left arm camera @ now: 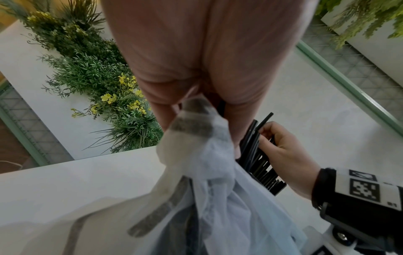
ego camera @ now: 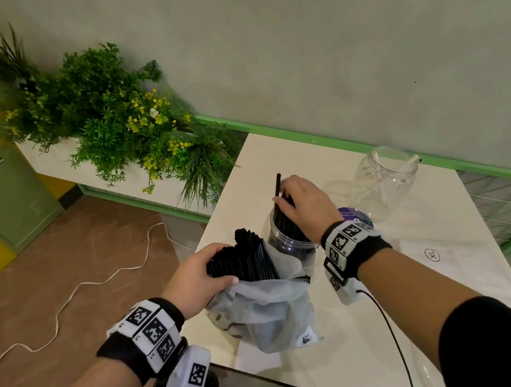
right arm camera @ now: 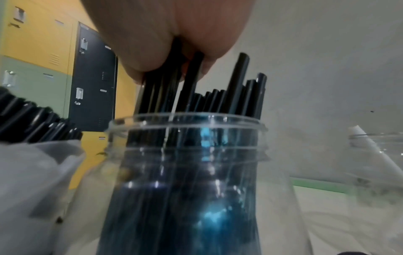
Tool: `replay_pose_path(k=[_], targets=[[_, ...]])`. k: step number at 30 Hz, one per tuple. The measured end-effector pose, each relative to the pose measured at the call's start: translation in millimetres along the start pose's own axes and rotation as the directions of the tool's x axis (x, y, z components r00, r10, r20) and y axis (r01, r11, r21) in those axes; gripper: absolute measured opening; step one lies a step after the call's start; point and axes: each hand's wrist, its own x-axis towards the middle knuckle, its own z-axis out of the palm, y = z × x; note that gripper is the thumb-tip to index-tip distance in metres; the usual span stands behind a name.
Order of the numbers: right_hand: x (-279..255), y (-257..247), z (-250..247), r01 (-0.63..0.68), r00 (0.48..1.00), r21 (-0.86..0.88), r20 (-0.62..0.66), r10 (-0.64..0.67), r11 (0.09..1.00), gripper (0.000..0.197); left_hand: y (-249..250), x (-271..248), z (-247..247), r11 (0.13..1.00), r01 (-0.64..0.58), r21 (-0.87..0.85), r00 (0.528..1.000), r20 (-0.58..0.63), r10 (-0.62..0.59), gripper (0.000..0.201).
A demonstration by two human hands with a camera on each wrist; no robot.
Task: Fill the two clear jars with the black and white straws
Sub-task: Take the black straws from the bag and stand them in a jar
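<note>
Near jar [ego camera: 289, 240], bench [ego camera: 390, 289] centre: right hand [ego camera: 306, 206] pinches black straws [right arm camera: 189, 82] at its mouth — seat them upright before letting go. Left hand [ego camera: 199, 278] grips bagged bundle [ego camera: 243, 256], 8 o'clock. Second jar [ego camera: 385, 176], 1 o'clock — one white straw [right arm camera: 366, 146].

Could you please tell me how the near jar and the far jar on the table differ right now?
The near jar is packed with black straws; the far jar holds one white straw. The right hand grips straws in the near jar; the far jar stands untouched by the wall. Both are clear, upright and lidless.
</note>
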Motion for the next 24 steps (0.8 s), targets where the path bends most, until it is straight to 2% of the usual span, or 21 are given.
replay_pose_path(k=[5, 9, 12, 15, 19, 21, 24], targets=[[4.0, 2.1, -3.1, -0.052, 0.998, 0.001, -0.029, 0.052, 0.999, 0.030, -1.4, 0.5, -0.3, 1.000, 0.004, 0.010, 1.000, -0.007, -0.004, 0.044], [3.5, 6.2, 1.0, -0.015, 0.999, -0.047, -0.051, 0.013, 0.999, 0.048, -1.0, 1.1, 0.0, 1.000, 0.010, 0.007, 1.000, -0.006, -0.010, 0.045], [2.9, 8.8, 3.7, 0.075, 0.996, -0.093, -0.047, -0.080, 0.993, 0.033, -1.4, 2.5, 0.3, 1.000, 0.007, 0.010, 1.000, -0.008, -0.007, 0.045], [1.4, 10.3, 3.9, 0.096, 0.995, -0.049, -0.012, -0.096, 0.994, 0.035, -1.6, 1.8, 0.4, 1.000, 0.009, 0.016, 1.000, -0.011, -0.009, 0.045], [4.6, 8.0, 2.4, 0.028, 0.999, 0.027, -0.021, -0.027, 0.999, 0.022, -2.0, 1.8, 0.1, 1.000, 0.007, 0.024, 1.000, -0.011, -0.007, 0.046], [8.1, 5.0, 0.9, -0.026, 0.998, 0.070, -0.050, 0.030, 0.997, 0.020, -1.8, 2.0, 0.2, 1.000, 0.010, 0.020, 1.000, -0.012, -0.010, 0.046], [10.6, 3.0, -1.7, -0.106, 0.994, 0.073, -0.026, 0.108, 0.992, 0.020, -1.4, 1.2, 0.0, 1.000, 0.013, 0.022, 1.000, -0.013, -0.013, 0.047]])
